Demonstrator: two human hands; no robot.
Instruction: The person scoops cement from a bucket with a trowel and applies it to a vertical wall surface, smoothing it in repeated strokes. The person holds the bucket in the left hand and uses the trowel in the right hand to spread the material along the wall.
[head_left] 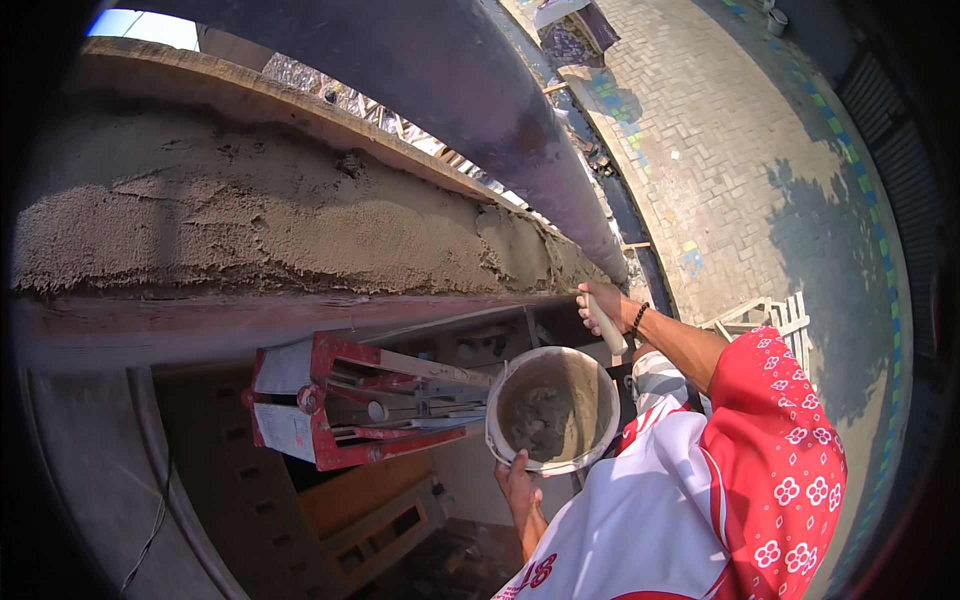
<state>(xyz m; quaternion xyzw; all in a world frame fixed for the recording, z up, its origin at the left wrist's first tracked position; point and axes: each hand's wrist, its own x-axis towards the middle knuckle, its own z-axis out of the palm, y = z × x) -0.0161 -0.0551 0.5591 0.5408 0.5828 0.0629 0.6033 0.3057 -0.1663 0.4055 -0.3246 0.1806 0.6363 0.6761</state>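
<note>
Bright sunlight strikes the paving [715, 170] at right, with dark shadow patches [825, 290]. Shade partly fills the bucket [590, 405]. Fisheye distortion curves straight edges; corners are black.

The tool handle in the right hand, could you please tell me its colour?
The tool handle is pale beige, showing best in the head view.

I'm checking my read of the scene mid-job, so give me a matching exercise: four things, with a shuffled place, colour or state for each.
Things
1. Bucket
2. Left hand
3. Ladder
4. Right hand

Descriptions
A. Closed around a pale handle
B. Red and whitish, on the left side of the bucket
C. Contains grey mortar
D. Touching the bucket's lower rim in the picture

Pairs: 1-C, 2-D, 3-B, 4-A
</note>
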